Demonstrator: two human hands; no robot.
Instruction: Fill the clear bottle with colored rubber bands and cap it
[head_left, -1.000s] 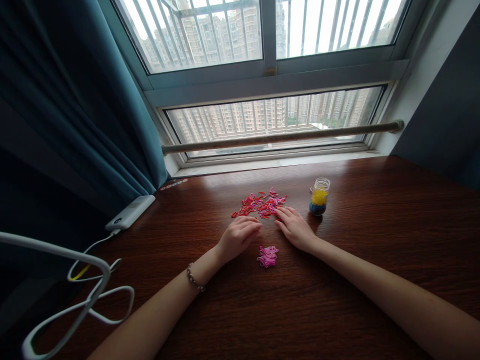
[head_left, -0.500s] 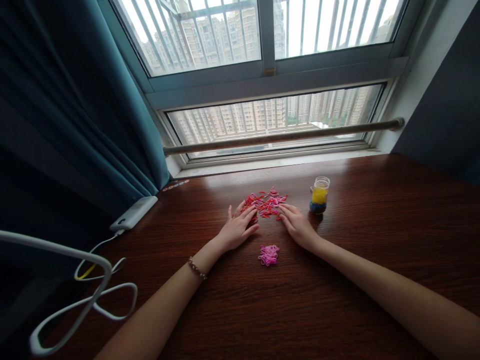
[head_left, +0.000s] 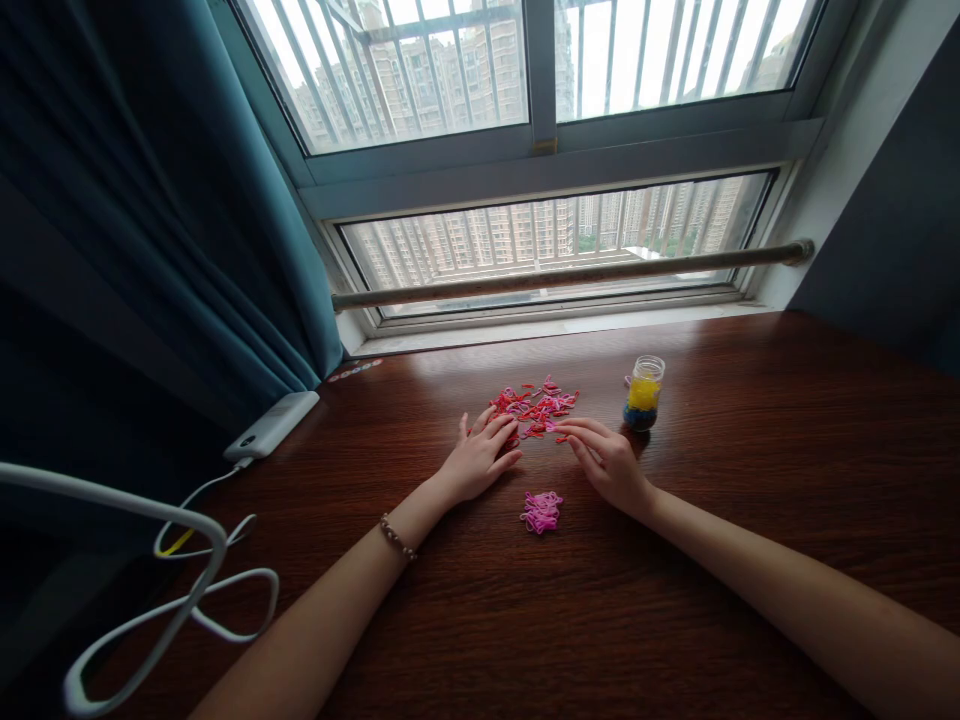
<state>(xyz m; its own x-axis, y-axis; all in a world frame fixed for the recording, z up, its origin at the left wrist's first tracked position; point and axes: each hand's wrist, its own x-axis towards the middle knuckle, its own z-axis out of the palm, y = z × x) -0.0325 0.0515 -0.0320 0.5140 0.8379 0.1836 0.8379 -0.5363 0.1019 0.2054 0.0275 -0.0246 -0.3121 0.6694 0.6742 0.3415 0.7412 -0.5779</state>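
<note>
A loose pile of small red and pink rubber bands (head_left: 536, 400) lies on the brown table. My left hand (head_left: 480, 460) rests palm down at the pile's left edge, fingers spread, its fingertips touching some bands. On the pile's near right side is my right hand (head_left: 604, 458), fingers stretched out and thumb apart. Its fingertips reach a few pink bands on the tabletop. Closer to me, between the hands, sits a separate small heap of pink rubber bands (head_left: 541, 511). Behind my right hand stands an uncapped glass jar (head_left: 643, 393) with yellow contents above dark blue.
A white power bank (head_left: 271, 425) with a white cable (head_left: 240, 632) lies at the table's left, beside a blue curtain (head_left: 285, 250). The table (head_left: 480, 640) meets a window sill at the back, where a metal rail (head_left: 570, 277) crosses the window.
My right hand has shifted a little toward me and arched up, fingertips now at the pile's near right edge. My left hand stays nearly in place. The view has tilted slightly.
</note>
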